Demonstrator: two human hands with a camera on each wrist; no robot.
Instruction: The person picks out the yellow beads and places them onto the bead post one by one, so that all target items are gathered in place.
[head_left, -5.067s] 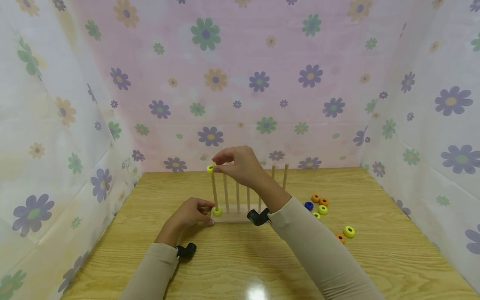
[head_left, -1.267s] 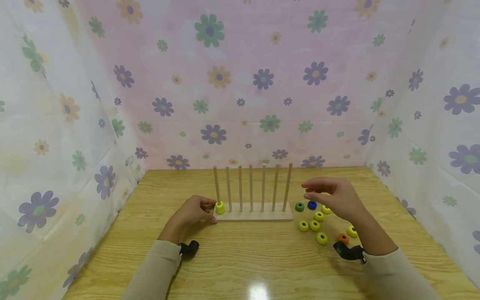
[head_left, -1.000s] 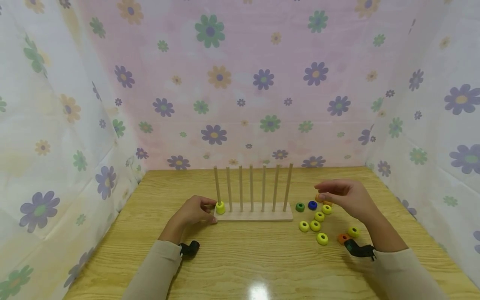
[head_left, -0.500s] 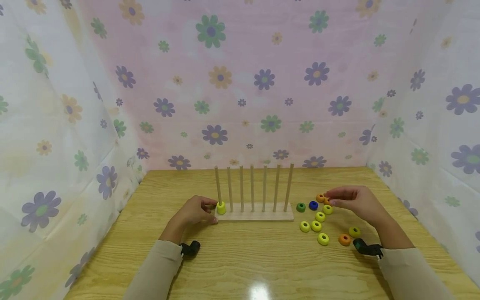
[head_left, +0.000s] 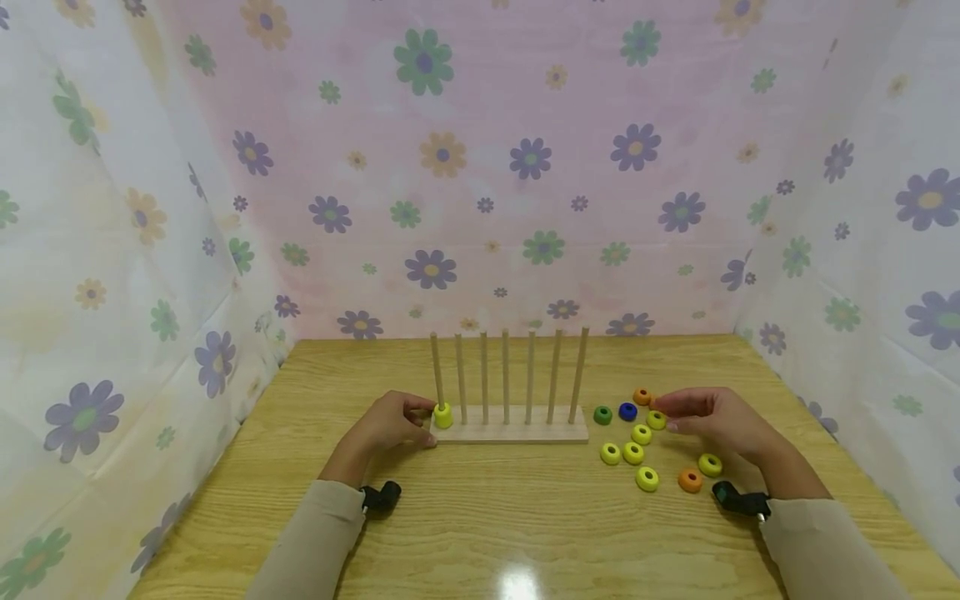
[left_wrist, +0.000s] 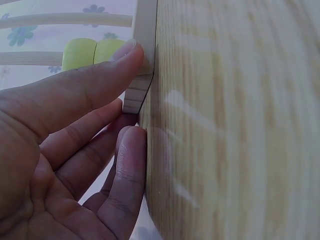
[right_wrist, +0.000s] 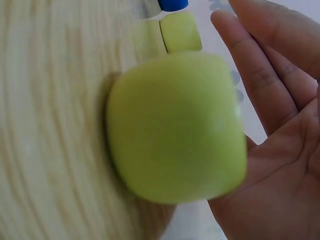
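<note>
In the head view, a wooden stand carries a row of upright pegs. Two yellow beads are stacked on its leftmost peg. My left hand grips the left end of the stand's base, thumb on top and other fingers behind the end. On the right, my right hand is low over the loose beads, its fingertips right beside a yellow bead and an orange bead. The right thumb and index tips leave the right wrist view, so whether they pinch a bead is hidden. A yellow bead fills that view's middle.
Loose beads lie right of the stand: a green bead, a blue bead, another orange bead and several yellow beads, one nearest the front. Flowered cloth hangs around the table's back and sides.
Earlier, my right hand put a second yellow bead on the leftmost peg; it then moved right and down to the loose beads. One orange bead has gone out of sight at its fingertips.
</note>
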